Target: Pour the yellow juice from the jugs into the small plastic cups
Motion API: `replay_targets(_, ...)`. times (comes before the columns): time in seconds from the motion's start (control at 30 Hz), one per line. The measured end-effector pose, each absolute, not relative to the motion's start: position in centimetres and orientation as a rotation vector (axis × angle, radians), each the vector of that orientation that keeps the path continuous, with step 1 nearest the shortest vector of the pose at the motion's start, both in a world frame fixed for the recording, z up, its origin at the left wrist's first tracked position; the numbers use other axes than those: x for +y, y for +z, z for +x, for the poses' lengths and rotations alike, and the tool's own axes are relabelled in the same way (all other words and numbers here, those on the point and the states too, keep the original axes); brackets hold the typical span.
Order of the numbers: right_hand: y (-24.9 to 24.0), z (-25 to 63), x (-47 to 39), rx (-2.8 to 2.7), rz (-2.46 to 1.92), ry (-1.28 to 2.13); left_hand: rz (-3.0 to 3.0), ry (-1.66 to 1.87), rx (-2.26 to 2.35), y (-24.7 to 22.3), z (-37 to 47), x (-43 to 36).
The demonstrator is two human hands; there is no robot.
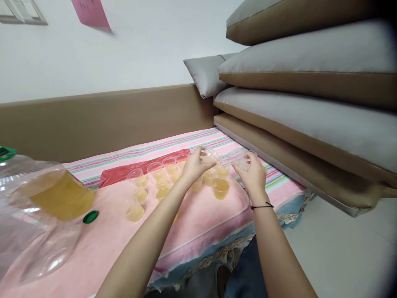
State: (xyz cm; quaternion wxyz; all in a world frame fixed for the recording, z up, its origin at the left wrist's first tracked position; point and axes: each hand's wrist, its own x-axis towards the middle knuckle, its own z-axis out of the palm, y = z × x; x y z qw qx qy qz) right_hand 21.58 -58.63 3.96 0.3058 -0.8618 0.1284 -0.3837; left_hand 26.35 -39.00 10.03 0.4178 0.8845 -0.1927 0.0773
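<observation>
My left hand (pixel 196 165) grips a clear plastic cup (pixel 212 154), tilted above the filled cups. Close on its right, my right hand (pixel 252 171) has its fingers round more clear plastic (pixel 238 155), which looks like a cup or stacked cups. Below and between the hands stands a cup of yellow liquid (pixel 221 188). Several more cups with yellow liquid (pixel 135 212) stand in rows on the pink cloth (pixel 198 223), some partly hidden by my left hand and forearm.
Large clear bottles, one with yellow liquid (pixel 66 194), lie at the left beside a green cap (pixel 90 217). A red plastic packet (pixel 114 175) lies behind the cups. Stacked grey and brown cushions (pixel 297 99) rise at the right. The cloth's front edge is near my legs.
</observation>
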Motion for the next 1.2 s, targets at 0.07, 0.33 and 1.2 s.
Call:
replay_targets(0.07, 3.8, 22.4, -58.8, 0.336, -2.299, -1.014, 2.297, 0.188, -0.541, 10.2, 27.4, -39.2)
replay_targets(0.33, 3.1, 23.4, -59.0, 0.286, -2.382, -1.024, 2.429, 0.162, -0.665, 9.3, 30.2, -40.7)
replay_targets(1.2, 3.5, 22.7, -59.3, 0.528, -2.372, -1.010, 2.904, 0.479, -1.237, 11.0, 30.7, -44.0)
